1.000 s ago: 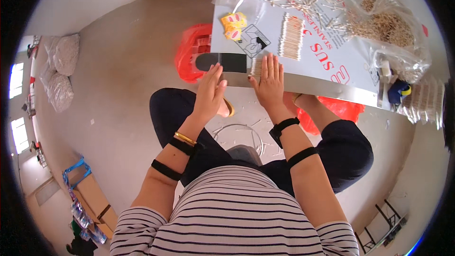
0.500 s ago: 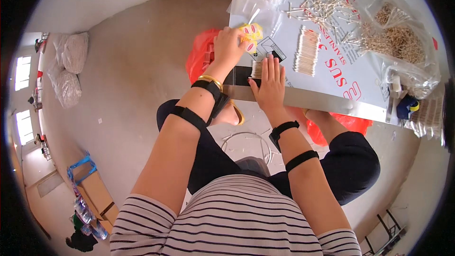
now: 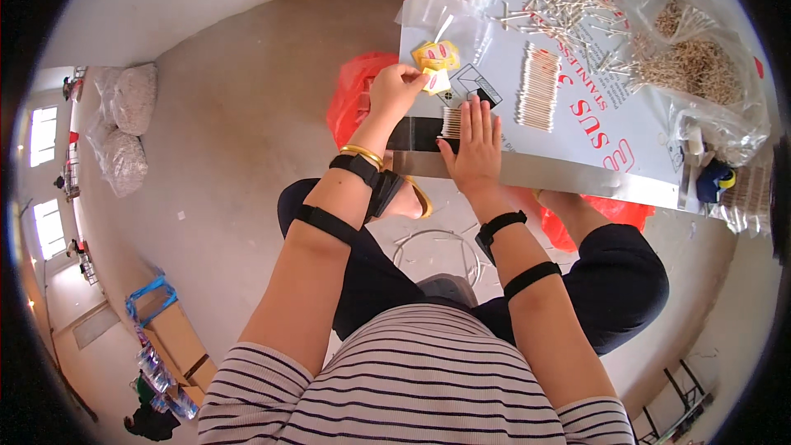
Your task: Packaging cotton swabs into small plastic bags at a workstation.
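My left hand (image 3: 397, 92) is closed in a pinch at the edge of a small pale card (image 3: 436, 81) with red print. Just beyond that card lies a little stack of yellow cards (image 3: 437, 55). Flat on the table edge rests my right hand (image 3: 479, 144), fingers stretched out, partly covering a short row of cotton swabs (image 3: 451, 122). Those swabs lie beside and partly over a black strip (image 3: 420, 133). To the right of that hand is a longer, neatly lined-up row of cotton swabs (image 3: 539, 86).
Loose cotton swabs (image 3: 568, 12) are heaped at the back of the table. A clear bag full of swabs (image 3: 696, 70) occupies the right side, near a dark blue tape dispenser (image 3: 713, 184). Clear plastic bags (image 3: 453, 0) lie back left. A red bag (image 3: 350, 99) hangs by the left edge.
The card by my left fingertips looked yellow and now looks paler. My left hand has shifted slightly, while my right hand stays flat over the swabs. The whole view has moved a little.
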Demonstrator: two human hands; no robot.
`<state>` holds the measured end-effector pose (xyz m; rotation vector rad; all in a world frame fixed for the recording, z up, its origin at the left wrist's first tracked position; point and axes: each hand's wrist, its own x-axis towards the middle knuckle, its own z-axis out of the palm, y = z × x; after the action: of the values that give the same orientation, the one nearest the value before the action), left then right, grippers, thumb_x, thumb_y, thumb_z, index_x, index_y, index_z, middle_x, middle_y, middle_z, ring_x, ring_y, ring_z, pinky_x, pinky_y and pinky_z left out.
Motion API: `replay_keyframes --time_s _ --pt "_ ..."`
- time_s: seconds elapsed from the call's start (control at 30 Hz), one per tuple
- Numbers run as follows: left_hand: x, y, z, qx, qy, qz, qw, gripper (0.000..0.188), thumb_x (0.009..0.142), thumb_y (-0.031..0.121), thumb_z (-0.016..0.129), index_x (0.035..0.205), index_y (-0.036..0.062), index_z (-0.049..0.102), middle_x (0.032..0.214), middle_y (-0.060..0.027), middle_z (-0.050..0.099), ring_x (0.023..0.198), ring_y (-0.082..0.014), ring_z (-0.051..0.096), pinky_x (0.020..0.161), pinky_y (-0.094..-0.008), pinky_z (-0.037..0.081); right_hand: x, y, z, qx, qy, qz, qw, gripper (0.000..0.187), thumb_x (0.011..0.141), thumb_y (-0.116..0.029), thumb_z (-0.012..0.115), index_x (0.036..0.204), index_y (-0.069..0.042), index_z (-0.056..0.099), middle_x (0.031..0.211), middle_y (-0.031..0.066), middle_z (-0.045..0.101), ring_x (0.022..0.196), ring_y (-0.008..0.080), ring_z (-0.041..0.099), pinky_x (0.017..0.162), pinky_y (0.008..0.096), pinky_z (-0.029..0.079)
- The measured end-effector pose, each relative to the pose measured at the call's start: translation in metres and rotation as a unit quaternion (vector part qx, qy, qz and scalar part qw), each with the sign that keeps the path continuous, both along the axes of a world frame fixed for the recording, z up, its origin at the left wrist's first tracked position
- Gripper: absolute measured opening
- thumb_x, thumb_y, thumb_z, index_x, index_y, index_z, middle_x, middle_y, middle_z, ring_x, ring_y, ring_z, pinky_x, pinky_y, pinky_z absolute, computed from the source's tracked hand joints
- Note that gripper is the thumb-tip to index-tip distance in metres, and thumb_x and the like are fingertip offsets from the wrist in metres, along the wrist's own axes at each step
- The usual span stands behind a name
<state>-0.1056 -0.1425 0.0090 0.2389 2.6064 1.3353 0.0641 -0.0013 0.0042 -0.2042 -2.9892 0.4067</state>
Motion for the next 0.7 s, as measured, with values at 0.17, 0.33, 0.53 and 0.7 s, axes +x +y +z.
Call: replay_keyframes --time_s 0.17,0.33,0.53,0.7 --pt "0.004 -0.001 -0.004 0.070 0.012 0.053 0.996 0.027 0.084 0.028 0.079 0.093 0.0028 0.076 0.084 -0.0124 0.075 0.078 -0.0235 0.074 0.071 -0.0349 0.056 0.002 0.001 0.001 -0.006 0.019 0.000 1.000 0.084 0.098 -0.053 0.054 0.159 -0.001 0.029 0.168 0.0152 0.024 0.157 0.0317 0.017 0.127 0.0507 0.011" --pt "0.057 0.007 -0.011 0.057 -0.004 -0.005 0.998 0.027 0.084 0.029 0.079 0.092 0.0037 0.075 0.084 -0.0113 0.076 0.078 -0.0234 0.074 0.071 -0.0345 0.056 0.002 0.001 0.003 -0.027 0.023 0.001 0.999 0.083 0.097 -0.051 0.057 0.158 0.000 0.030 0.167 0.0162 0.025 0.156 0.0328 0.019 0.127 0.0515 0.013" --pt "0.080 0.022 0.006 -0.094 0.000 0.000 0.996 0.030 0.083 0.038 0.077 0.088 0.0090 0.077 0.082 -0.0072 0.076 0.079 -0.0245 0.074 0.078 -0.0418 0.051 0.002 0.002 0.001 -0.033 0.033 0.005 0.999 0.086 0.096 -0.050 0.059 0.158 0.001 0.029 0.167 0.0166 0.026 0.156 0.0325 0.019 0.127 0.0512 0.013" --pt "0.069 0.013 0.004 -0.154 0.001 -0.003 0.988 0.028 0.082 0.041 0.077 0.088 0.0142 0.081 0.081 -0.0063 0.077 0.080 -0.0260 0.073 0.080 -0.0437 0.049 0.002 0.003 0.000 -0.046 0.020 -0.002 0.999 0.087 0.095 -0.048 0.060 0.159 0.001 0.026 0.168 0.0168 0.023 0.157 0.0321 0.017 0.127 0.0504 0.011"
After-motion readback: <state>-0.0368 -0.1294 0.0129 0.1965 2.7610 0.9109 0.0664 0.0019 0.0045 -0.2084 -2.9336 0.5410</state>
